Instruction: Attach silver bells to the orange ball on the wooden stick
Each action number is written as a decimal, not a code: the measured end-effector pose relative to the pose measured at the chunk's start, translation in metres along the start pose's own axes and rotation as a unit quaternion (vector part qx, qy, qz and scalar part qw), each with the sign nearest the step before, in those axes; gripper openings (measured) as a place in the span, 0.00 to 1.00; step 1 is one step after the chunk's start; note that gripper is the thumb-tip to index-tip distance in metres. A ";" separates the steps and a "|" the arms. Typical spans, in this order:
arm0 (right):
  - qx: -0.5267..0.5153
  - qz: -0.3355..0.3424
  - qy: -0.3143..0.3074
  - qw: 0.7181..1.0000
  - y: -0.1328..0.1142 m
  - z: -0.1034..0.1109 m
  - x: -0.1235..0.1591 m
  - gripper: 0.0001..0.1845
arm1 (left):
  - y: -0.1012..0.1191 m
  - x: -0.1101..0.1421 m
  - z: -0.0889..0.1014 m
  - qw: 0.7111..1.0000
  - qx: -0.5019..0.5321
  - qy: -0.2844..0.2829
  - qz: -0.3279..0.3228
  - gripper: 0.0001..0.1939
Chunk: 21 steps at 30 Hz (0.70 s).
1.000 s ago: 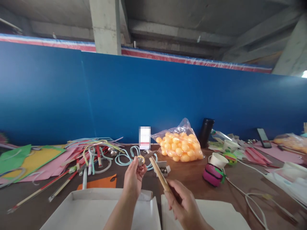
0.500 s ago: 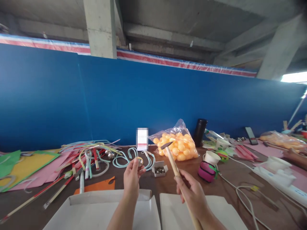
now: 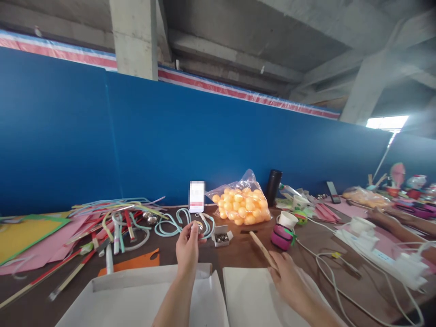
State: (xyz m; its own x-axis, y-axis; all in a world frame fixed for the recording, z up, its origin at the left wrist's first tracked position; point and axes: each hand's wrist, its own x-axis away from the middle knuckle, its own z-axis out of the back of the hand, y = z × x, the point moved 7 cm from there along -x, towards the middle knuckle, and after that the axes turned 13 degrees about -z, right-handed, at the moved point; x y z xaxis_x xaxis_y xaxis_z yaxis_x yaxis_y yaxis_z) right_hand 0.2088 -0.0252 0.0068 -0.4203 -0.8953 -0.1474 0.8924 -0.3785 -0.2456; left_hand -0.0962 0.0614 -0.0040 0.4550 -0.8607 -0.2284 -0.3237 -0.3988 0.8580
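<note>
My left hand (image 3: 188,243) is closed, its fingertips pinching a small, shiny, round silvery metal piece (image 3: 200,227); its exact kind does not show. My right hand (image 3: 285,274) is wrapped round the wooden handle of a hammer (image 3: 261,249). The hammer's dark head points away from me, low over the brown table. Between the hands, farther back, a small open white box (image 3: 222,240) holds many little metal pieces. White card or paper (image 3: 250,288) lies beneath my right hand, and a folded white tray-like sheet (image 3: 136,297) lies under my left forearm.
Behind stand a clear bag of orange balls (image 3: 242,204), a phone (image 3: 196,197) and a black flask (image 3: 273,187). Tubes and sticks (image 3: 127,222) pile up at left. A purple pouch (image 3: 282,237), cables and a power strip (image 3: 364,247) lie right, near another person's arms (image 3: 391,222).
My right hand has lowered the hammer from raised to near the table, moving slightly right. My left hand keeps its pinch on the metal piece. The view has turned right.
</note>
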 end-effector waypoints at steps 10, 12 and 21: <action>0.066 0.024 0.017 0.997 -0.024 0.015 0.000 0.11 | 0.002 0.001 -0.002 1.000 -0.026 -0.012 -0.005 0.26; 0.034 0.056 0.048 0.997 -0.044 0.023 -0.002 0.13 | 0.005 0.003 -0.003 0.999 -0.047 -0.012 -0.009 0.26; -0.046 0.112 -0.062 0.991 -0.147 0.006 -0.028 0.11 | 0.026 0.008 -0.004 0.986 -0.141 -0.003 -0.084 0.25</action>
State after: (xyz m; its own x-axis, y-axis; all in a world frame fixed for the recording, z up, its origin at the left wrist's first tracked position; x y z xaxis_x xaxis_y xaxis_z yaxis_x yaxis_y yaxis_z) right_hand 0.0900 0.0542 0.0530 -0.1843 -0.9786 -0.0917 0.9400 -0.1482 -0.3073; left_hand -0.0976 0.0452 0.0177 0.4774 -0.7922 -0.3803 -0.0007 -0.4331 0.9013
